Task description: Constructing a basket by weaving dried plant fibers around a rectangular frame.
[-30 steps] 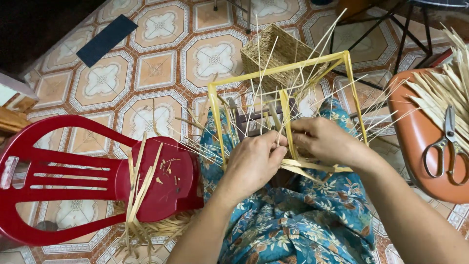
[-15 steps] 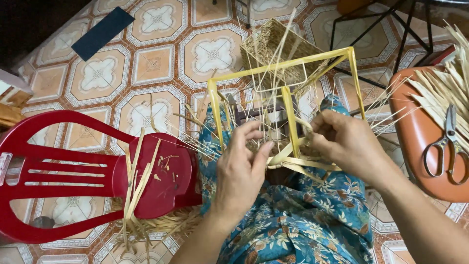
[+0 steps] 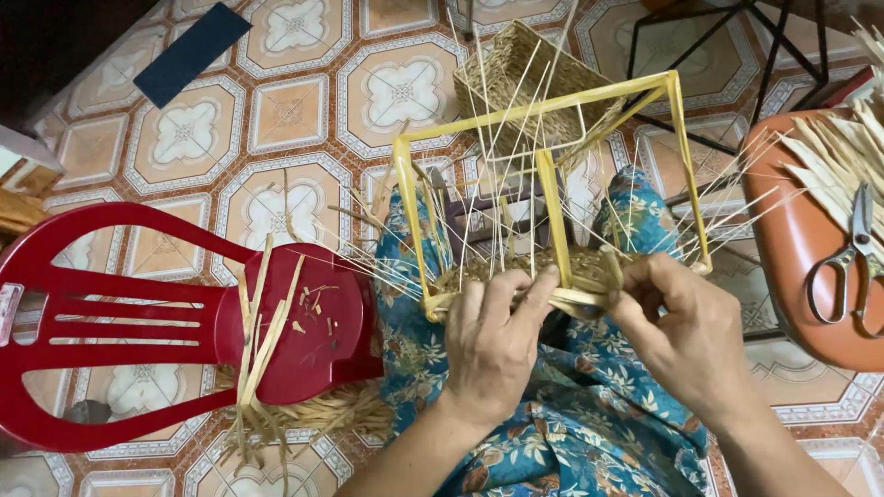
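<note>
A yellow box-shaped frame (image 3: 552,101) rests on my lap, with many thin pale reeds sticking up through it and a woven straw band (image 3: 516,269) along its near bottom edge. My left hand (image 3: 493,345) grips that near edge, fingers curled over the woven band. My right hand (image 3: 681,327) holds the frame's right near corner, pinching a flat straw strip (image 3: 580,297) against it. Both hands touch the weave, a few centimetres apart.
A red plastic chair (image 3: 120,322) lies at my left with loose straw strips (image 3: 262,331) on its seat. An orange stool (image 3: 792,239) at right carries scissors (image 3: 852,262) and cut strips. A finished woven basket (image 3: 520,78) sits behind the frame on the patterned tile floor.
My left hand has closed onto the frame's near edge after reaching toward it. My right hand slid down to the right corner. The frame tilted slightly.
</note>
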